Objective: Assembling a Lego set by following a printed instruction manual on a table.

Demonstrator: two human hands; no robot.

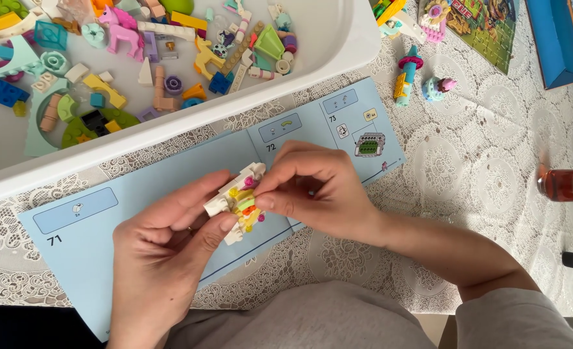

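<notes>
A small brick assembly [240,201], white with yellow, pink, green and orange pieces on its upper face, is held over an open light-blue instruction booklet [137,194] spread on a lace tablecloth [467,174].

State of the work, judged from what is shown: the assembly is partly built. Several coloured pieces are already seated on the white base. The booklet lies open at a late spread, where a drawing of a grey-and-green sub-build is printed at the far right, so a good part of the build is judged done. How many steps are left cannot be told. A large stock of loose bricks is seen in the white tray [338,52], along with a pink horse figure [119,29], so much is judged unplaced. Small finished items, a cupcake-like piece [436,88] and a striped stack [405,76], stand apart on the cloth to the right.

Hands: the left hand [163,249] is wrapped under and around the near-left end of the assembly, with the thumb laid along its side. The right hand [312,190] is closed on the far-right end, thumb and forefinger pinched at a pink piece on the top. Whether that piece is fully pressed home cannot be told.

Position: the assembly lies between the two hands, touching both, slightly tilted, above the booklet's centre fold and near the tray's front wall. A glass of reddish liquid [565,185] stands well apart at the right edge.
</notes>
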